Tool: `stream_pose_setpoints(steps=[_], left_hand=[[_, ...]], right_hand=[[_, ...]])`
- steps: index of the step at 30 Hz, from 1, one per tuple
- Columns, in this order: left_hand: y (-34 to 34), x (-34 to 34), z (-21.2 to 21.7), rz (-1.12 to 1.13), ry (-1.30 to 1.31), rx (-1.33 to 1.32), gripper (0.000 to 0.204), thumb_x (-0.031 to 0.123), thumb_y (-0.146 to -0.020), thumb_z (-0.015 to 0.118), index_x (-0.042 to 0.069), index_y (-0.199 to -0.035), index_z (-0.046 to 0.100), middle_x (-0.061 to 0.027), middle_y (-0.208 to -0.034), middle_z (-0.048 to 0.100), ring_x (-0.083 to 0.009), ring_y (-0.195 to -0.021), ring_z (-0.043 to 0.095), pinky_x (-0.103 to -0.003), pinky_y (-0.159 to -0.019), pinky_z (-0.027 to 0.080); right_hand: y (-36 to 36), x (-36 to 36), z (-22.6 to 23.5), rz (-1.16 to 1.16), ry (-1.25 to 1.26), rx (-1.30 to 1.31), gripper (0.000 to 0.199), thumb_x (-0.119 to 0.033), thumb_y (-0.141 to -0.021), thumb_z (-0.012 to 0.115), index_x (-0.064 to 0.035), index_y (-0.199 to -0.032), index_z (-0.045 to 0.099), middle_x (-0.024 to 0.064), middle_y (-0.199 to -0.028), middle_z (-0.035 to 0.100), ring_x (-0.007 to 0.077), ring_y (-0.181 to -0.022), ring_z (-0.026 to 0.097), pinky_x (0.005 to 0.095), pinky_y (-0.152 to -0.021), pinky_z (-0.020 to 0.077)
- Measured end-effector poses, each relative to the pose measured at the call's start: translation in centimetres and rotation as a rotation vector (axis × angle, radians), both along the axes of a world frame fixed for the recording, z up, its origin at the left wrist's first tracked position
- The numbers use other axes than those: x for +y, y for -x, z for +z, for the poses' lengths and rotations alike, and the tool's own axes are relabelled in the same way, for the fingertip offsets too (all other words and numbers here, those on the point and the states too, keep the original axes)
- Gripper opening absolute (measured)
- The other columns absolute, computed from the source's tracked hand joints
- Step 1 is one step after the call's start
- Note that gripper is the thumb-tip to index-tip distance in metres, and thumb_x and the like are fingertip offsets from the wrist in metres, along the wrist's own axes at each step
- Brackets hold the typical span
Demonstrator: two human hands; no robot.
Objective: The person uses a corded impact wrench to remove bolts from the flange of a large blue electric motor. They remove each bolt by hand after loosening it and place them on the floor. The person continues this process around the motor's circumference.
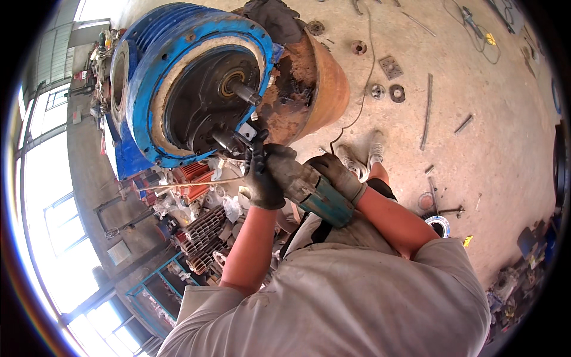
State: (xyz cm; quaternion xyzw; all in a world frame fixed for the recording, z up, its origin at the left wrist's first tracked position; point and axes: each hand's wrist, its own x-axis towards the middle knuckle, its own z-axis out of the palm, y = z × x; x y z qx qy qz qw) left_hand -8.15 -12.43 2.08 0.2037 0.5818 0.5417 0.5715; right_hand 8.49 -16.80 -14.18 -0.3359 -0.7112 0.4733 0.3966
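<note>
A heavy power tool [326,202], with a teal rear housing and a worn grey front, lies slanted against my belly. Its front end points up-left toward a large blue round machine housing [140,98]. My left hand [262,181], in a dark work glove, is closed at the tool's front. Just beyond its fingertips is the lower shaft [226,141] inside the housing; a small metal block [247,130] sits beside it. My right hand [338,174], also gloved, grips the tool's far side, its fingers partly hidden. A second shaft [245,93] sticks out higher in the housing.
A rusty drum [328,83] stands right of the housing, with a dark cloth [273,19] above it. A cable [367,83] runs over the concrete floor among round metal parts [397,93] and a long bar [426,112]. Finned metal parts [205,235] are heaped at my left.
</note>
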Motion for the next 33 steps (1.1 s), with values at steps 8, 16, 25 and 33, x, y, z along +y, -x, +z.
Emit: stream_pose_setpoints(steps=[8, 16, 25, 33], left_hand=[[0.5, -0.3, -0.7, 0.066, -0.067, -0.297, 0.038, 0.032, -0.105, 0.059, 0.009, -0.134, 0.060, -0.0092, -0.090, 0.063, -0.0298, -0.090, 0.060, -0.049, -0.089, 0.050], [0.9, -0.1, -1.1, 0.010, -0.115, -0.346, 0.025, 0.035, -0.106, 0.059, 0.010, -0.107, 0.060, -0.0086, -0.084, 0.061, -0.0293, -0.088, 0.060, -0.049, -0.087, 0.049], [1.4, -0.3, -0.3, 0.082, -0.045, -0.374, 0.032, 0.033, -0.103, 0.061, 0.007, -0.122, 0.063, -0.0144, -0.091, 0.070, -0.0351, -0.089, 0.067, -0.051, -0.086, 0.054], [0.3, 1.1, 3.9, 0.070, 0.256, -0.082, 0.044, 0.039, -0.111, 0.053, 0.002, -0.135, 0.058, -0.0156, -0.092, 0.071, -0.0345, -0.090, 0.071, -0.047, -0.081, 0.059]], right_hand=[[-2.7, 1.5, 5.4, -0.048, -0.133, -0.231, 0.037, -0.018, -0.088, 0.064, -0.0152, -0.124, 0.071, 0.0029, -0.127, 0.070, 0.0294, -0.117, 0.064, 0.0512, -0.113, 0.0395], [-4.3, 2.1, 9.0, -0.112, -0.218, -0.386, 0.035, -0.023, -0.090, 0.063, -0.0238, -0.124, 0.072, -0.0014, -0.125, 0.069, 0.0280, -0.111, 0.063, 0.0594, -0.112, 0.0403], [-3.8, 1.5, 8.9, -0.094, -0.132, -0.306, 0.038, -0.022, -0.089, 0.063, -0.0215, -0.126, 0.071, 0.0008, -0.128, 0.068, 0.0286, -0.114, 0.063, 0.0548, -0.109, 0.0426], [0.4, -3.3, 5.5, 0.194, 1.134, 0.730, 0.035, -0.032, -0.101, 0.064, -0.0134, -0.131, 0.068, 0.0055, -0.127, 0.070, 0.0246, -0.112, 0.067, 0.0420, -0.100, 0.0510]])
